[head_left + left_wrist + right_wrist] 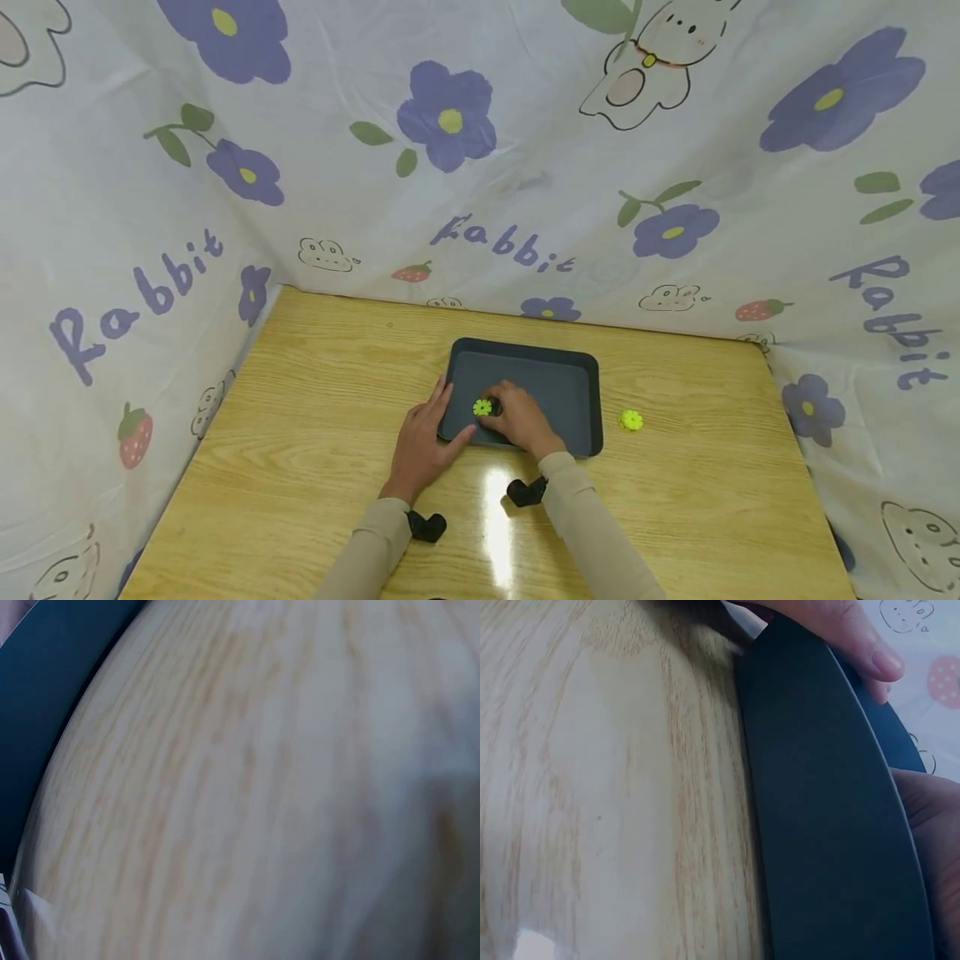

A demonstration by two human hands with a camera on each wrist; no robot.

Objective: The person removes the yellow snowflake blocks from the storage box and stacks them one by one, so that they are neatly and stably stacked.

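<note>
A dark blue-grey rectangular tray (558,400) lies on the wooden table. Inside its left part my right hand (521,417), thumb and forefinger bent, pinches a yellow-green notched snowflake disc (482,407). My left hand (423,442) rests at the tray's front left corner, its fingers fairly straight along the left rim and its thumb over the front rim. The right wrist view shows the left thumb (855,637) over the wall and part of the right hand (937,825) behind it. No hand shows clearly in the left wrist view.
More yellow-green snowflake discs, apparently a small cluster (632,420), lie right of the tray on the table (697,492). A white cloth (525,200) with flowers and rabbits hangs behind and at both sides. Black wrist mounts (427,527) stick out from the sleeves.
</note>
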